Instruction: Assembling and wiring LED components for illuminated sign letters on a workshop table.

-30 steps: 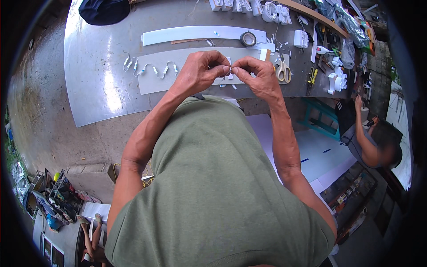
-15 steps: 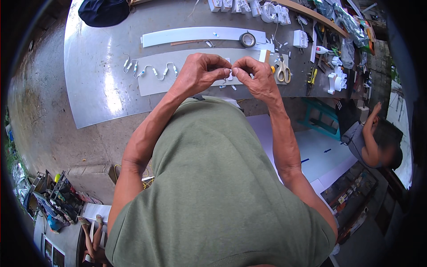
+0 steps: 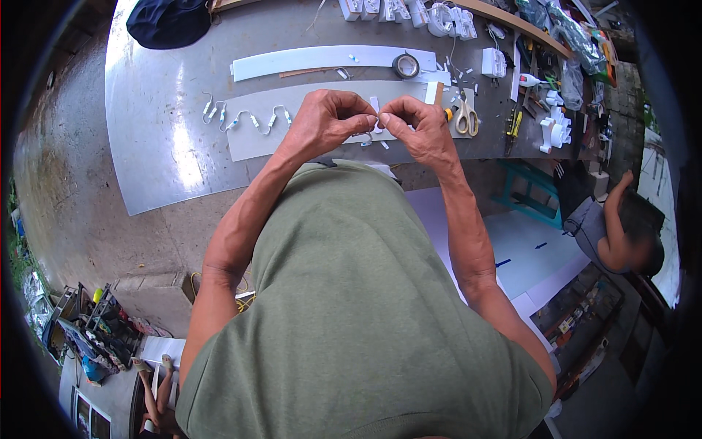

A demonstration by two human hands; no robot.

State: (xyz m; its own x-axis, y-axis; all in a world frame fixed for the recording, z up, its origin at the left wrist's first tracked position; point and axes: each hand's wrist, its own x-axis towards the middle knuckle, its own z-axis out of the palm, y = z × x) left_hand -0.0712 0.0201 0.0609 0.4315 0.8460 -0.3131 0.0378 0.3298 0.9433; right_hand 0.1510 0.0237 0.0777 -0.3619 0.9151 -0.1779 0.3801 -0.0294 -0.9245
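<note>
My left hand (image 3: pixel 335 117) and my right hand (image 3: pixel 418 124) meet fingertip to fingertip above the grey strip (image 3: pixel 256 150) on the metal table. Both pinch thumb against forefinger. Whatever lies between the tips is too small to name. A string of small white LED modules (image 3: pixel 254 121) on thin looped wire spreads over the strip and table to the left, and its near end passes out of sight behind my left hand. Under the fingers lies a small white piece (image 3: pixel 374 103). Cream-handled scissors (image 3: pixel 466 119) rest right of my right hand.
Beyond the strip are a long white strip (image 3: pixel 322 58) and a roll of black tape (image 3: pixel 406 66). White bundles (image 3: pixel 395 10) line the back edge. A yellow-handled screwdriver (image 3: pixel 517 124) lies at the right. Another person (image 3: pixel 607 227) sits low at the right, near a teal stool (image 3: pixel 528 192).
My hands stay pinched together in nearly the same spot, with only a slight shift of the fingers. At the right, the other person's arm has moved a little.
</note>
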